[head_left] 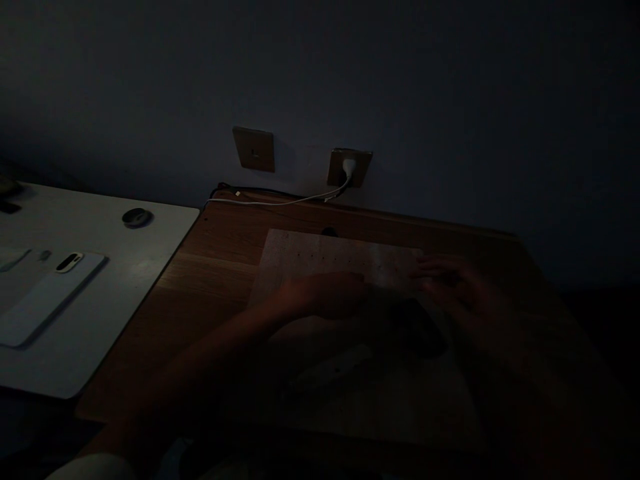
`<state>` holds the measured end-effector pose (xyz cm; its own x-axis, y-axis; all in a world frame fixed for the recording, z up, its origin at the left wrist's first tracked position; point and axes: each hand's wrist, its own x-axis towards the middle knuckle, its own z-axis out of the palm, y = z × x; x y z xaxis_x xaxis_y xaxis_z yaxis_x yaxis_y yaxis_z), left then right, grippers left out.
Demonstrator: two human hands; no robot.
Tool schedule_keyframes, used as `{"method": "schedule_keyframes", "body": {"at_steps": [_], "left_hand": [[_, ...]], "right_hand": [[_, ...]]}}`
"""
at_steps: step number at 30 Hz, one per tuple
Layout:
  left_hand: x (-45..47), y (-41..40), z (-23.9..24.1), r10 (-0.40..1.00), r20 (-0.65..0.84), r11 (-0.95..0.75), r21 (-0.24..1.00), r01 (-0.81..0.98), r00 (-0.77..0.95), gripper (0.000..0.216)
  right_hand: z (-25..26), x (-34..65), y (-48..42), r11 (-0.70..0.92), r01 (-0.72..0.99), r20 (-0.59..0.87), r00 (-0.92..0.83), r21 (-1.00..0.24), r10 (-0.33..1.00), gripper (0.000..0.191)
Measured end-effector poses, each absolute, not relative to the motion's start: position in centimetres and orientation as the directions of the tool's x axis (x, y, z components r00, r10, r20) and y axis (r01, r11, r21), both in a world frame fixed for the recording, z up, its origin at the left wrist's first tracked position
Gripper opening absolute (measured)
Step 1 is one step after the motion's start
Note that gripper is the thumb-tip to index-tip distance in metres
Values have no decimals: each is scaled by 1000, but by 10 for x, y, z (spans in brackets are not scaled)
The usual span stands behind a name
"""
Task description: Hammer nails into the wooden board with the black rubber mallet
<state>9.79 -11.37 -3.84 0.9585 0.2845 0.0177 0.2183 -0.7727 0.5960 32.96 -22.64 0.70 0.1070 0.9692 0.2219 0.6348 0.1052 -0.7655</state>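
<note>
Both hands rest on a pale mat (320, 257) spread over a brown wooden table (220, 267). The left hand (333, 295) lies knuckles up near the middle of the mat, its fingers curled loosely downward; whether they pinch anything is too dark to tell. The right hand (457, 283) sits just beside it, flat with the fingers stretched out toward the left hand, holding nothing that can be seen. Between and just below the two hands lies a dark object (417, 327), close to both, though whether either hand touches it cannot be made out, and its shape is lost in shadow. Nearer the person than the left hand, a pale flat strip (333, 370) lies on the mat, barely visible. Beyond the hands the mat's far edge stops short of the table's back edge, which meets the wall; there a white cable (280, 202) runs along the table to a plug (349, 167) in a wall socket, with a second wall plate (253, 149) beside it. Left of the left hand the bare wood is open up to the edge of a white table (100, 320), which carries a phone (47, 300) and a small round object (137, 217), well apart from the hands. To the right of the right hand the table fades into darkness and its edge is hard to follow.
</note>
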Motion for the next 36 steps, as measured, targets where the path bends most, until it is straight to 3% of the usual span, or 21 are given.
{"method": "schedule_keyframes", "body": {"at_steps": [7,12,16,20,23,25,28,32,36], "left_hand": [[86,-119,-16,240,16,-798,572,188,971,21],[72,-119,18,286,4,-768,599,227,958,29],[43,-117,43,414,-5,-778,517,357,910,31],[-12,-126,34,610,28,-734,397,551,792,31],[-59,-145,7,797,27,-573,347,742,603,33],[-82,-163,-12,864,-12,-459,396,796,504,32],[-95,-194,-31,916,-84,-277,572,772,392,33],[-81,-225,-40,959,-112,-81,774,628,261,47],[-79,-227,-41,976,-171,88,882,463,138,44]], "right_hand": [[-21,334,-251,38,655,204,180,-755,962,25],[-35,343,-276,-114,676,255,421,-728,870,32],[-52,355,-300,-340,621,65,535,-706,843,47],[-74,359,-329,-406,678,86,568,-612,819,51],[-81,355,-345,-504,609,8,642,-612,767,55],[-76,348,-350,-560,571,-58,667,-601,742,56],[-65,338,-350,-624,537,-89,713,-569,695,54],[-61,340,-348,-645,529,-80,736,-552,673,50],[-74,351,-351,-624,531,-94,714,-574,694,46]]}}
